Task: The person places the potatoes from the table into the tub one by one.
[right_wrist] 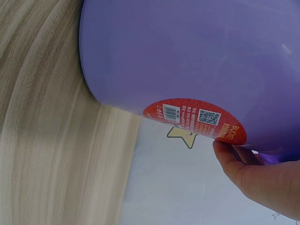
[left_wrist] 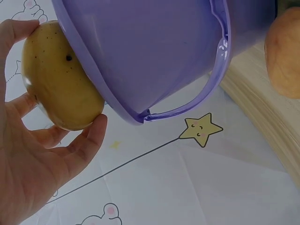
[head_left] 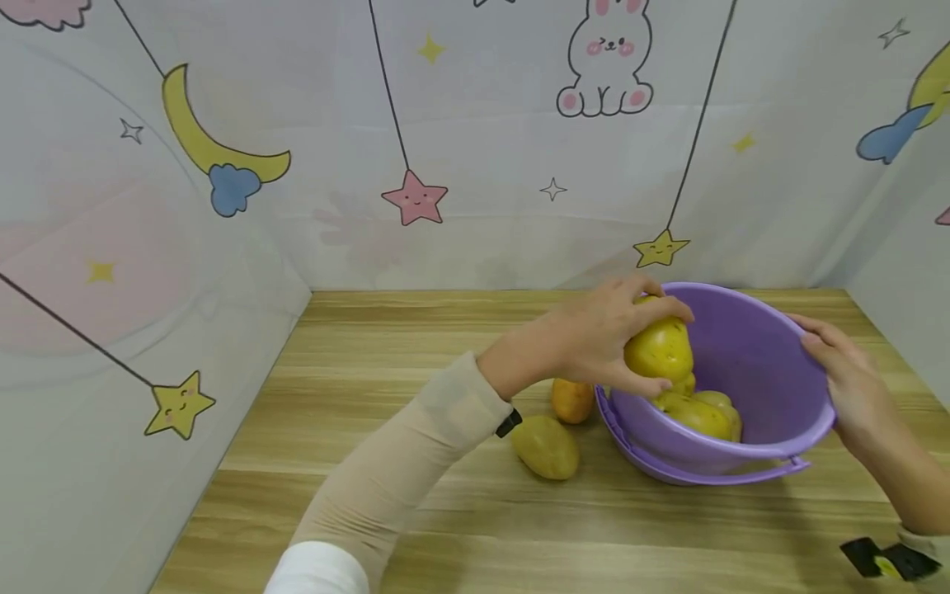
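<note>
A purple bucket [head_left: 775, 375] stands tilted on the table, its mouth turned toward the head camera. My left hand [head_left: 594, 338] grips a yellow potato [head_left: 660, 348] at the bucket's left rim; dark specks on its skin show in the left wrist view. Several potatoes [head_left: 701, 417] lie inside, partly hidden by the rim and the held one. On the far side, my right hand [head_left: 861, 388] holds the rim, thumb over the edge. The right wrist view shows its fingers [right_wrist: 229, 157] under the bucket wall beside a red label [right_wrist: 199, 119].
Left of the bucket, a potato [head_left: 545, 447] and a smaller orange-toned round item [head_left: 571, 402] lie on the wood-grain table [head_left: 356, 396]. The bucket's handle [head_left: 712, 477] hangs down at the front. A white printed cloth [head_left: 475, 124] encloses the back and sides.
</note>
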`<control>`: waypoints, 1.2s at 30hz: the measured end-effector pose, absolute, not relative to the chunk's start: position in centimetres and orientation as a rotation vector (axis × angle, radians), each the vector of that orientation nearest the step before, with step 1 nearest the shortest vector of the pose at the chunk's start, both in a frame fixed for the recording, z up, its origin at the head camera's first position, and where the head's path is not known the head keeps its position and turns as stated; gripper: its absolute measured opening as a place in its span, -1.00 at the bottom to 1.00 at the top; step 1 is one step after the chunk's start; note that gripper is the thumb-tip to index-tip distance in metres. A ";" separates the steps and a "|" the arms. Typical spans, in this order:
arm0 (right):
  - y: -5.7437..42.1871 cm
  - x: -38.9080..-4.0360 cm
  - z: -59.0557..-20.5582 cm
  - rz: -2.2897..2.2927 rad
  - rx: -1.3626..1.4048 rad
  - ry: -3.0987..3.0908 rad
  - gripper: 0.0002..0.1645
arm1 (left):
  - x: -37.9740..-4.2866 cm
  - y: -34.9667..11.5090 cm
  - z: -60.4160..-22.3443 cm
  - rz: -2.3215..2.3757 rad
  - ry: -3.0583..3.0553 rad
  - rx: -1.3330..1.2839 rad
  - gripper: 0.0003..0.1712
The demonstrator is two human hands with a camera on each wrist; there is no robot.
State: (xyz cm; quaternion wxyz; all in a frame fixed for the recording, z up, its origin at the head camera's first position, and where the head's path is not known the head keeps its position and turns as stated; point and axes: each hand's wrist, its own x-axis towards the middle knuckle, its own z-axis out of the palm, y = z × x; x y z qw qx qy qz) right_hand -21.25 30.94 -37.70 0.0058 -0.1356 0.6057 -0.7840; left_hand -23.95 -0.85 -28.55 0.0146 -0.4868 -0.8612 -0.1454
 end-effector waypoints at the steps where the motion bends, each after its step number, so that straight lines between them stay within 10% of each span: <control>1: 30.9 -21.3 -37.7 -2.449 -0.422 1.902 -0.49 | -23.9 -0.8 -28.6 -0.456 -2.678 -1.524 -0.23; 36: 30.8 -21.3 -38.0 -2.479 -0.451 1.855 -0.48 | -24.4 -2.2 -29.2 -0.505 -2.644 -1.503 -0.28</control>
